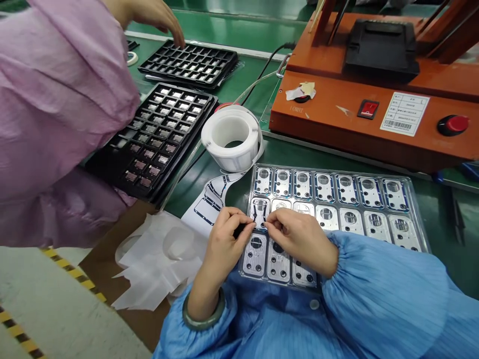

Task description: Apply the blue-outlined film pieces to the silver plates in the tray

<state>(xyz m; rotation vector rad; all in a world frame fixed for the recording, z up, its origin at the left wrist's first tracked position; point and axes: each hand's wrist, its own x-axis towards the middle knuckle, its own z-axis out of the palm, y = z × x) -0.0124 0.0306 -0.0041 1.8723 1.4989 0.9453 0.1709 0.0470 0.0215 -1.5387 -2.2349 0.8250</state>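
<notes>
My left hand (229, 234) and my right hand (299, 237) are both closed in a pinch, thumb against forefinger. Between them they hold a thin, dark frame-shaped adhesive gasket (256, 209) by its near end. It lies over a silver metal plate in the second row of the clear plastic tray (419, 219), its long sides bowed inward. Plates in the tray's far row have dark blue borders along their edges. To the left of my hands, a white liner strip (200, 212) carrying more dark gaskets curls off a white roll (234, 137).
A co-worker's hand (157, 17) reaches over a black compartment tray (187, 62) of small metal parts; a second black tray (164, 132) stands nearer. An orange machine (337, 112) with a red switch fills the back right. Crumpled translucent liner (157, 264) lies in a cardboard box.
</notes>
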